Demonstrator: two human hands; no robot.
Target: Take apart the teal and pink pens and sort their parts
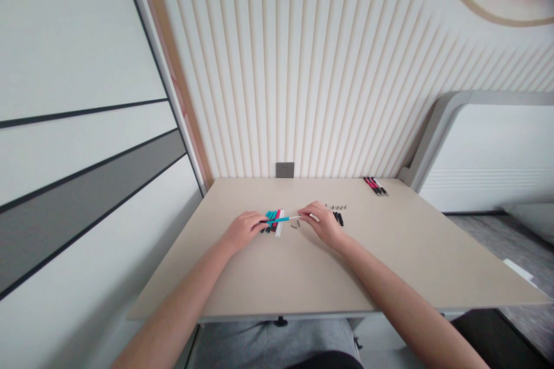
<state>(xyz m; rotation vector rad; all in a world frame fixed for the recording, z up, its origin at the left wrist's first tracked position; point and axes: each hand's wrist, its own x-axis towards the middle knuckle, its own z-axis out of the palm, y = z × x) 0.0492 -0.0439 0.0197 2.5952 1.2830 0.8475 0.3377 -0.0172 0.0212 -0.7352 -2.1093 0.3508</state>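
Observation:
My left hand [244, 230] is closed on a blue pen barrel [281, 219], held level above the desk. In the fingertips of my right hand [324, 223] is a thin white pen refill [295, 217]. The refill lines up with the barrel's right end; how far it sits inside I cannot tell. Under and beside the held barrel lie several blue and red barrels [270, 214] and a row of white refills [279, 229]. Small springs [294, 226] rest between my hands. Partly behind my right hand are black pen pieces [339, 218].
Several tiny pen parts [339, 207] are lined up beyond my right hand. Red, black and white pens [375, 185] lie at the desk's back right. The beige desk [277, 282] meets a ribbed wall with a socket [284, 170]. A white cabinet [108, 230] stands left.

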